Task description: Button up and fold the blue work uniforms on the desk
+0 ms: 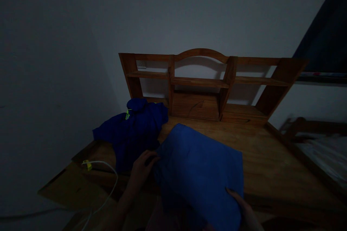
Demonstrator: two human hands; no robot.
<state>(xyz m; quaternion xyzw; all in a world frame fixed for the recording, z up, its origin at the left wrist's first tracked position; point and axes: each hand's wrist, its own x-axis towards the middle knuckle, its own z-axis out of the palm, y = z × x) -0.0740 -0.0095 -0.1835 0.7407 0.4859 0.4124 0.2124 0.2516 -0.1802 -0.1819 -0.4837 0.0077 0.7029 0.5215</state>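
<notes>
The left hand (pixel 143 168) and right hand (pixel 243 206), well apart, are pinching opposite sides of the broad blue cloth (pixel 202 173) over the front of the brown wooden desk (pixel 267 155), where even tension should be limiting creases.

Room to pass ran over the desktop (pixel 273 162) to the right of the blue cloth (pixel 200 166) — on the left, a dark blue garment (pixel 138 126) lay in the way, and the shelf unit (pixel 199 82) barred the back.

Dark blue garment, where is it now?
In the head view, the garment lies at left on the wooden desk, in front of the shelf unit, left of the lighter blue cloth.
</notes>
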